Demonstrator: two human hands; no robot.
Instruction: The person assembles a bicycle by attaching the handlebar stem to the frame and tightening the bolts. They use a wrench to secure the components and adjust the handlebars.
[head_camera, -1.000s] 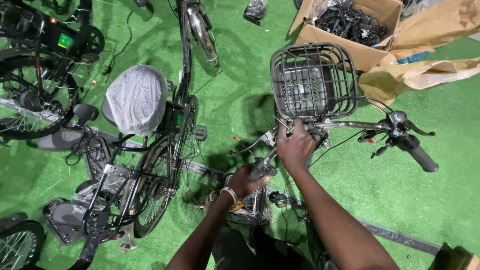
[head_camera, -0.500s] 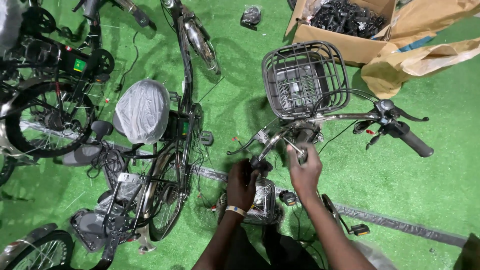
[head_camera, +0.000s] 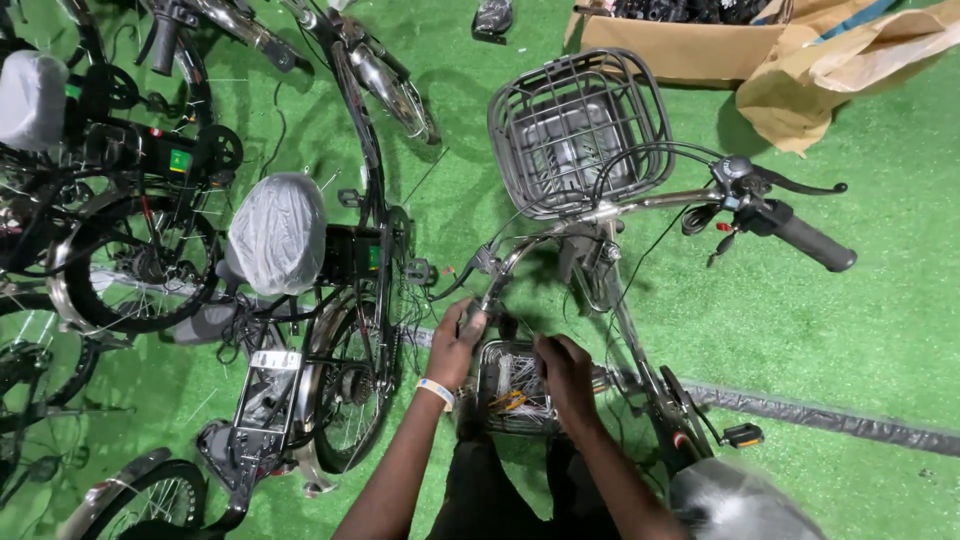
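Observation:
A bicycle with a black wire front basket (head_camera: 580, 130) and chrome handlebar (head_camera: 650, 205) stands under me on green turf. My left hand (head_camera: 458, 345), with a pale wristband, is closed around the left handlebar grip (head_camera: 478, 315). My right hand (head_camera: 563, 368) reaches into a small open box of wires (head_camera: 510, 385) on the frame, fingers curled; whether it grips anything there is hidden. The right handlebar grip (head_camera: 812, 243) and brake lever (head_camera: 800, 185) stick out to the right.
A second bicycle with a plastic-wrapped saddle (head_camera: 277, 232) stands close on the left, more bicycles (head_camera: 110, 160) beyond it. A cardboard box (head_camera: 680, 45) and brown paper (head_camera: 850, 65) lie at the top right. A grey floor seam (head_camera: 830, 415) crosses the turf. A wrapped saddle (head_camera: 740, 505) is near me.
My right hand has come down from the handlebar stem to the wire box on the frame. My left hand has stayed at the left grip. The view has shifted, bicycle lower in frame.

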